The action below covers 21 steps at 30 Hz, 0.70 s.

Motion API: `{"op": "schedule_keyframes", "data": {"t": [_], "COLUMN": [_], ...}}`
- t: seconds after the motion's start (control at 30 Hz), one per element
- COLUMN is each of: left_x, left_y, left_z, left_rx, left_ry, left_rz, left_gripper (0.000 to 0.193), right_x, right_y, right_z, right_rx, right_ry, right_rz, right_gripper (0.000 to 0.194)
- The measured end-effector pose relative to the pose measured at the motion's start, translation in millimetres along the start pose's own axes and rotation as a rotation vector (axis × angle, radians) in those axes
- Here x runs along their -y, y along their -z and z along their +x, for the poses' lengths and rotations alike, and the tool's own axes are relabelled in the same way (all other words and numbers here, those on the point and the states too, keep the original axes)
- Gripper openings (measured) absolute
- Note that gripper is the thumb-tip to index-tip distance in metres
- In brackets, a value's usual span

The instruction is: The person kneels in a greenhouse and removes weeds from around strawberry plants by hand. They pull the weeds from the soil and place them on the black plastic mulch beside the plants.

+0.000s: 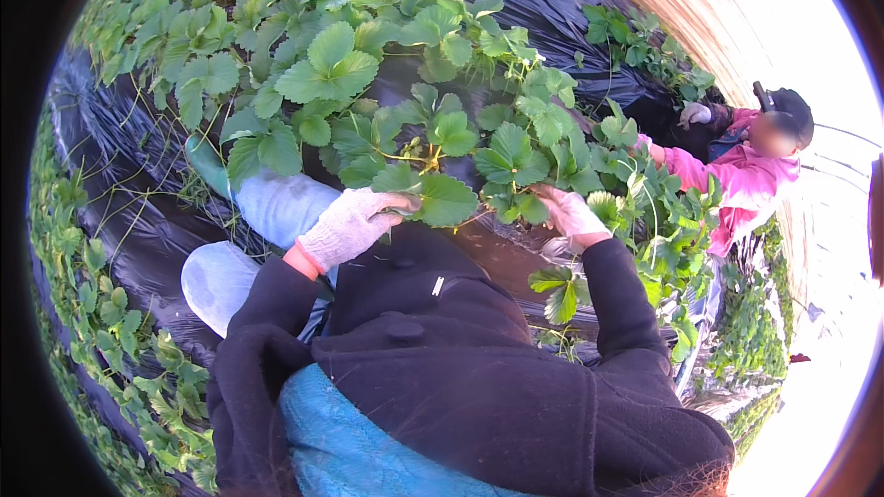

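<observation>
My left hand, in a pale knit glove, has its thumb and fingers closed at the edge of a strawberry leaf. The gloved right hand reaches in among leaves of the strawberry plant. Its fingertips are partly hidden by foliage, so its grip is unclear. Between the hands, the plant's crown shows yellowish stems and a reddish runner below. Black plastic mulch film covers the bed under the plants.
Dense strawberry foliage runs along the bed. A co-worker in a pink top crouches at the right, with one gloved hand visible. Another planted row lies at the left. My bent leg with a green boot rests in the furrow.
</observation>
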<state>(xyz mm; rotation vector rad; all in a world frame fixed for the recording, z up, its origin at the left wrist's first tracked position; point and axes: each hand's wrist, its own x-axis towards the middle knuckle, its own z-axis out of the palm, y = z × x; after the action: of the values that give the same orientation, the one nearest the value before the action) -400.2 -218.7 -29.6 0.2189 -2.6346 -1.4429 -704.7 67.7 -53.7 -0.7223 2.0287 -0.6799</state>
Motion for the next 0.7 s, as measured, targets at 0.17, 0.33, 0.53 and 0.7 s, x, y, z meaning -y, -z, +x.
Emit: {"op": "schedule_keyframes", "data": {"t": [0.17,0.33,0.53,0.7], "left_x": [-0.2,-4.5,-4.7,-1.0], "left_y": [-0.4,3.8,6.5,3.8], "left_z": [8.6,11.3,9.8,6.6], "left_rx": [-0.024,-0.044,-0.047,-0.104], "left_ry": [-0.080,-0.073,-0.078,-0.115], "left_rz": [-0.042,-0.021,-0.002,-0.052], "left_gripper": [0.024,0.025,0.025,0.025], "right_x": [5.7,-38.8,-101.6,-135.3], "right_y": [46.9,63.0,66.4,42.8], "right_z": [-21.4,-50.5,-59.2,-64.4], "right_rx": [0.078,0.142,0.000,0.041], "right_ry": [0.141,-0.246,-0.580,-0.040], "right_rz": [-0.117,0.034,-0.141,-1.073], "right_gripper": [0.040,0.032,0.021,0.022]}}
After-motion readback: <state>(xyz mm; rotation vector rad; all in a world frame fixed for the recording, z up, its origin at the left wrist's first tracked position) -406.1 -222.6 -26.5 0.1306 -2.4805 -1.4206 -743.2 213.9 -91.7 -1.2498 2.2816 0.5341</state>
